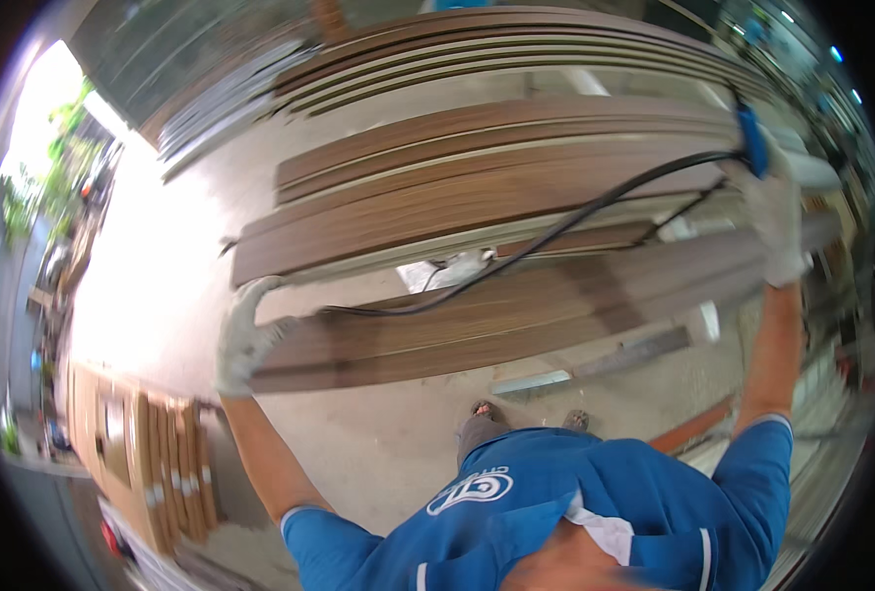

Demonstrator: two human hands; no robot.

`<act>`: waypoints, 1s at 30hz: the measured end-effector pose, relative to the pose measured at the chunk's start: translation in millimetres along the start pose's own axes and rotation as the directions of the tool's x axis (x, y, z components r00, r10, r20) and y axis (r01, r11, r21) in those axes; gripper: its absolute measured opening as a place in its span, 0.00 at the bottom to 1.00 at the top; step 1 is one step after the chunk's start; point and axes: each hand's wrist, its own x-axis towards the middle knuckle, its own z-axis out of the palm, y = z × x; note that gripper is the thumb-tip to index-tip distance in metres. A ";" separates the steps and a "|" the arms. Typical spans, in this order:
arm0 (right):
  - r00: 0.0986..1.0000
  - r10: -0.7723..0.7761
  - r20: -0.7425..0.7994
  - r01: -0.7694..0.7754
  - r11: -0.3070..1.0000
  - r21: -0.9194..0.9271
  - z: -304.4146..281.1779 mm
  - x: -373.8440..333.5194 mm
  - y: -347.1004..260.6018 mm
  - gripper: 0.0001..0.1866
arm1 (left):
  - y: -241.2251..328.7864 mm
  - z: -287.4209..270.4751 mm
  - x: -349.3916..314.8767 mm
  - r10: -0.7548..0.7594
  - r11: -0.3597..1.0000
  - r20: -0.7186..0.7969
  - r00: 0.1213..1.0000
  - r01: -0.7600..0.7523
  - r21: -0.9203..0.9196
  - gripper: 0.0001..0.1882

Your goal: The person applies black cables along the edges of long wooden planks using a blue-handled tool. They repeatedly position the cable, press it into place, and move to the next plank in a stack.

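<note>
My left hand (243, 340), in a pale work glove, is at the left end of a long brown wood-grain plank (516, 320) and grips that end; its fingertips are blurred. My right hand (777, 212), gloved too, is raised at the right, closed around a blue air gun (753, 138). From the air gun a black hose (575, 219) curves left across the planks to near my left hand. Just beyond lies another wood-grain plank (437, 215). In the gap between them some white wrapping (447, 269) shows.
More brown planks (516, 44) are laid out at the back. Grey strips (230, 98) lie at the far left. Cardboard-coloured panels (142, 453) stand at the lower left. Short grey pieces (634, 352) lie on the floor (388, 463) near my feet.
</note>
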 end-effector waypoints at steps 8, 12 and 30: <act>0.983 -0.024 0.184 0.032 0.999 -0.038 -40.2 -76.1 -0.5 0.13 | 354.5 191.2 113.5 0.483 0.780 0.094 0.871 -0.379 -0.497 0.36; 0.980 0.146 0.137 -0.142 0.989 -0.042 -133.6 -112.0 71.9 0.11 | 488.0 260.1 113.1 0.382 0.792 0.153 0.911 -0.238 -0.562 0.30; 0.691 0.713 0.116 -0.711 0.700 -0.067 -454.9 -295.5 333.6 0.13 | 776.4 442.4 188.5 0.585 0.630 -0.299 0.754 -0.654 -0.418 0.07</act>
